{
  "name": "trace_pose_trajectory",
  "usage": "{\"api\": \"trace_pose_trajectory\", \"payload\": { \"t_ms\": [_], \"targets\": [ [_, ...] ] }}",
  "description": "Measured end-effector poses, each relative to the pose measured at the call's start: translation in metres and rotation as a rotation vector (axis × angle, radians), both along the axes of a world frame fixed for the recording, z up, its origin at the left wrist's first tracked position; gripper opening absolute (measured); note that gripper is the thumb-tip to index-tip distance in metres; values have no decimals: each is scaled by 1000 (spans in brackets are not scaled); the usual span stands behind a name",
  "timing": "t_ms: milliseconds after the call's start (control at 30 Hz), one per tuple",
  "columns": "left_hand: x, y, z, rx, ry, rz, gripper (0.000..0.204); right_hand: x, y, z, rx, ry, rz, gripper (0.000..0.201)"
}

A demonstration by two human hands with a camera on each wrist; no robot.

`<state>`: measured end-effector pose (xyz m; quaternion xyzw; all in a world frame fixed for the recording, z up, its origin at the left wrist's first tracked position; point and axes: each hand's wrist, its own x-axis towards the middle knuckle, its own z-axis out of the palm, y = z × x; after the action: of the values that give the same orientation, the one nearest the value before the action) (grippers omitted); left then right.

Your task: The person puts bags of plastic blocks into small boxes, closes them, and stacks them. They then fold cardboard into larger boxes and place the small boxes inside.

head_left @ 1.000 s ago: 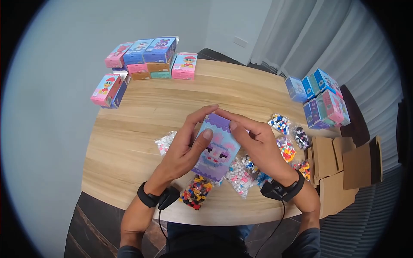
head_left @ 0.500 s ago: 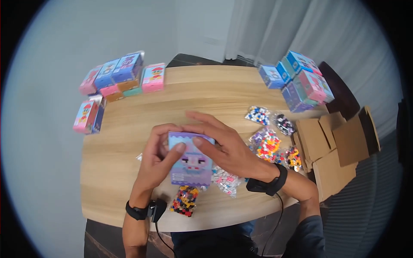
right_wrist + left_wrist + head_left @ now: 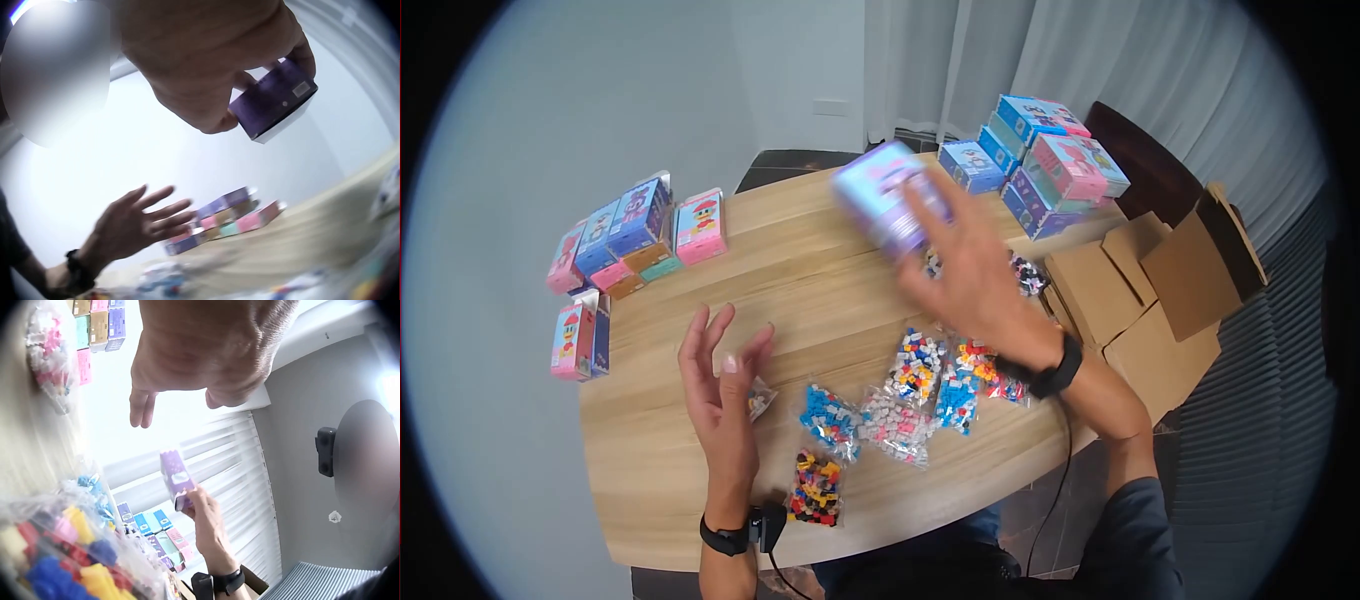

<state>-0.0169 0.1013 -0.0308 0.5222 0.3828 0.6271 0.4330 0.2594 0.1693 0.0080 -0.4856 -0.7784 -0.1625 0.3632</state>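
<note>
My right hand (image 3: 970,265) grips a small purple and light-blue cardboard box (image 3: 880,190) with a pixel-style character on it, raised over the far middle of the table. In the right wrist view the box's dark purple side (image 3: 275,100) shows between thumb and fingers. My left hand (image 3: 725,400) holds nothing, its fingers spread and relaxed above the table's left half. Just past its wrist lies a partly hidden clear bag (image 3: 760,398). Nearby are a bag of red, yellow and black bricks (image 3: 816,488) and a bag of blue bricks (image 3: 830,418).
Stacked boxes (image 3: 635,225) stand at the table's left, with another stack (image 3: 1050,165) at the far right. More brick bags, including a pink and white one (image 3: 897,425), lie near the front middle. An open brown carton (image 3: 1130,300) sits at the right edge.
Both hands were on the box; the left has let go and spread its fingers. My right hand has carried the box forward and up. The head view has turned right.
</note>
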Motion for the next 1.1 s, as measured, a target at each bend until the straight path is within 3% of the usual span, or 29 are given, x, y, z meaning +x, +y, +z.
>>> {"api": "trace_pose_trajectory", "payload": {
  "t_ms": [67, 133, 233, 367, 467, 533, 567, 600, 667, 733, 867, 900, 967, 1000, 1033, 1100],
  "targets": [
    [-2, -1, 4, 2, 61, 29, 56, 51, 24, -8, -59, -101, -191, 62],
    [-6, -6, 8, -156, 173, -45, 48, 93, 38, -26, -212, -138, -350, 59],
    [-7, -1, -3, -86, 151, -54, 40, 133, 46, -55, -299, -323, -507, 51],
    [-12, 0, -3, -114, 239, 3, 41, 139, 49, -53, -347, -288, -451, 41],
    [-14, 6, -8, -13, 278, 98, 37, 143, 60, -64, -297, -203, -463, 31],
    [-22, 11, -11, 70, 276, 80, 33, 145, 69, -76, -290, -291, -482, 26],
    [-26, 9, -6, 62, 300, 132, 33, 140, 70, -75, -390, -262, -518, 23],
    [-29, 8, 0, 61, 373, 161, 34, 139, 66, -74, -399, -324, -523, 35],
    [-52, 11, 15, 47, 463, 229, 36, 124, 45, -51, -337, -259, -409, 31],
    [-88, 20, 37, 111, 1105, 500, 49, 103, 25, -31, -191, -121, -263, 28],
    [-208, 75, 31, 49, 1723, 1023, 91, 51, -28, 16, -287, 20, -109, 24],
    [-223, 81, 36, 54, 1731, 1028, 91, 43, -38, 20, -307, 21, -54, 24],
    [-244, 90, 43, -541, 1504, 828, 103, 29, -49, 29, -328, 26, -3, 24],
    [-264, 92, 37, -543, 1510, 822, 103, 23, -55, 31, -341, 61, 28, 24],
    [-285, 95, 25, -555, 1420, 702, 102, 18, -61, 32, -359, 94, 54, 24],
    [-280, 89, 16, -567, 1327, 571, 101, 8, -70, 35, -360, 81, 52, 25]
  ]
}}
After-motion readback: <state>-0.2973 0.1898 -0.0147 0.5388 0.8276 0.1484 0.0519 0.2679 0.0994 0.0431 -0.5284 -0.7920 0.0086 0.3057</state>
